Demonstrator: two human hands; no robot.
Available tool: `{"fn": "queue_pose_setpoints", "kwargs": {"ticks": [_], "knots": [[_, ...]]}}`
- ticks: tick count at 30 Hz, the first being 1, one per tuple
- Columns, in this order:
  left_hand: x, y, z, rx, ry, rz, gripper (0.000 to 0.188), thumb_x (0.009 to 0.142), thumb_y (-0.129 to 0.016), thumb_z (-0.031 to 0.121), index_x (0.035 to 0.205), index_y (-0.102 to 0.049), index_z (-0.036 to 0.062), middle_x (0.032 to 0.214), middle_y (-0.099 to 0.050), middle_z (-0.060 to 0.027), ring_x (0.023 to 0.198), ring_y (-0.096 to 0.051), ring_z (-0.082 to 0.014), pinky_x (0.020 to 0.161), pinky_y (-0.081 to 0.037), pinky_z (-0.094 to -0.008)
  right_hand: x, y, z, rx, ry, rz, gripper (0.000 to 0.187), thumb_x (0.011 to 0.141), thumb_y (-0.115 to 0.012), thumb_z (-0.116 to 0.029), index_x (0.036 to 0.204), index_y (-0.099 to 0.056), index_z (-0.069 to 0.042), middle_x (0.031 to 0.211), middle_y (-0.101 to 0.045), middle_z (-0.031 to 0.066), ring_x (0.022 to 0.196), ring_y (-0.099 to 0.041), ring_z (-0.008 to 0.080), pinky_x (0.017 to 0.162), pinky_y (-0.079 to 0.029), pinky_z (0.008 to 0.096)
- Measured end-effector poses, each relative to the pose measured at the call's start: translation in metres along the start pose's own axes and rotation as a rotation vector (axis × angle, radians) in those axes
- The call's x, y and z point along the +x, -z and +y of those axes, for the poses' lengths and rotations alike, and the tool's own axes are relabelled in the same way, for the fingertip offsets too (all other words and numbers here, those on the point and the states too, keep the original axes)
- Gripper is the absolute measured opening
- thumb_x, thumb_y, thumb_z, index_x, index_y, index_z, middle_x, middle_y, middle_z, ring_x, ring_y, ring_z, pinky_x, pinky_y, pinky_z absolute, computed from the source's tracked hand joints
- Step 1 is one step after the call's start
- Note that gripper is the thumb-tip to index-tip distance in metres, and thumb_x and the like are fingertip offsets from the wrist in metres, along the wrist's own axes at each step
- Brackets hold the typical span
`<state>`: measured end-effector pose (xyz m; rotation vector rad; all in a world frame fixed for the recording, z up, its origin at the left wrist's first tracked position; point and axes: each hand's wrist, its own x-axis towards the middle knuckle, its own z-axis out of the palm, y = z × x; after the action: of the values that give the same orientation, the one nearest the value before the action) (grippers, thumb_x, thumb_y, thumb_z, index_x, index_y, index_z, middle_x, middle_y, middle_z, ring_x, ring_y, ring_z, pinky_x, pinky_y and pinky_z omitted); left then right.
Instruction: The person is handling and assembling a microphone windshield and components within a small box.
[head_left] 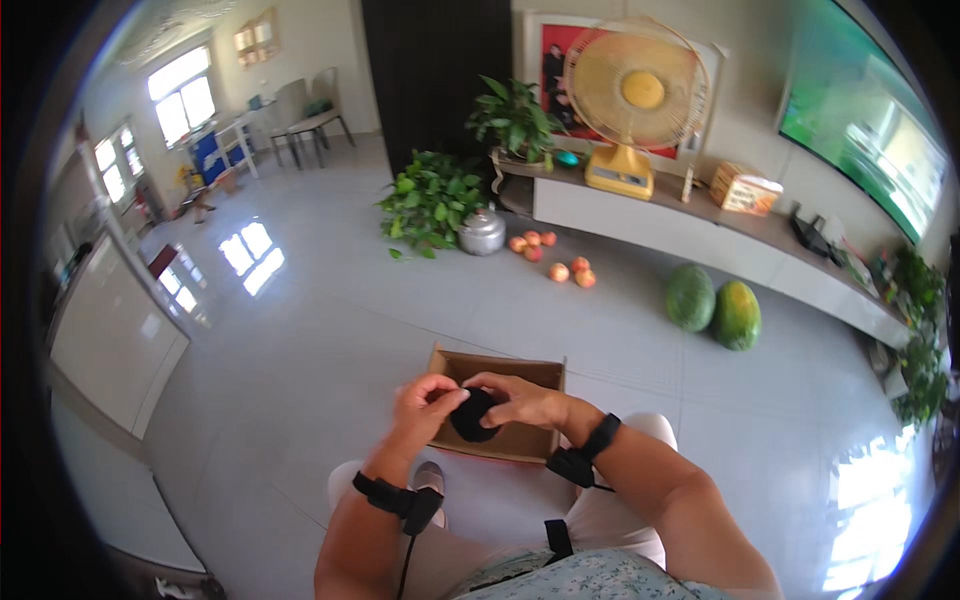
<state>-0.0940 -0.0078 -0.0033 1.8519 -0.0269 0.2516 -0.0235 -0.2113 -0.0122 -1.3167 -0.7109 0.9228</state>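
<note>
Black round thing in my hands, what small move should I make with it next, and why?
Probably lower the black round thing gently into the cardboard box: in this view it sits over the open top, with your right hand on its right side and your left hand pinching at its upper left edge.

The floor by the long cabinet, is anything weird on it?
Yes: two big green melons and several peach-like fruits sit right on the grey floor, with no bowl or basket, near a silver kettle. Fruit usually goes somewhere higher. I see nothing spilled or broken there.
</note>
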Motion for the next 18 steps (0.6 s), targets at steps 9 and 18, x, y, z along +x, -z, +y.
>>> {"fn": "queue_pose_setpoints", "kwargs": {"ticks": [9, 18], "knots": [[-0.001, 0.0, -0.002, 0.02, -0.049, 0.039, 0.014, 0.084, -0.077, 0.015, 0.084, -0.07, 0.0026, 0.071, -0.063, 0.0032, 0.068, -0.055, -0.0038, 0.063, -0.047, -0.022, -0.009, -0.002, -0.007, 0.143, -0.116, -0.108, 0.065, 0.081, -0.068, -0.011, 0.14, -0.041, -0.01, 0.115, -0.056, 0.008, 0.105, -0.059, 0.0188, 0.09, -0.052, 0.0356], [0.004, -0.004, -0.023, -0.016, 0.036, 0.064, 0.014, 0.089, -0.071, 0.018, 0.09, -0.07, 0.0039, 0.068, -0.063, 0.0004, 0.059, -0.053, -0.005, 0.054, -0.043, -0.0234, -0.011, -0.005, -0.014, 0.508, 0.053, -0.009, 0.061, 0.079, -0.071, -0.006, 0.132, -0.043, -0.013, 0.121, -0.056, 0.0104, 0.11, -0.059, 0.0256, 0.094, -0.05, 0.0466]]}}
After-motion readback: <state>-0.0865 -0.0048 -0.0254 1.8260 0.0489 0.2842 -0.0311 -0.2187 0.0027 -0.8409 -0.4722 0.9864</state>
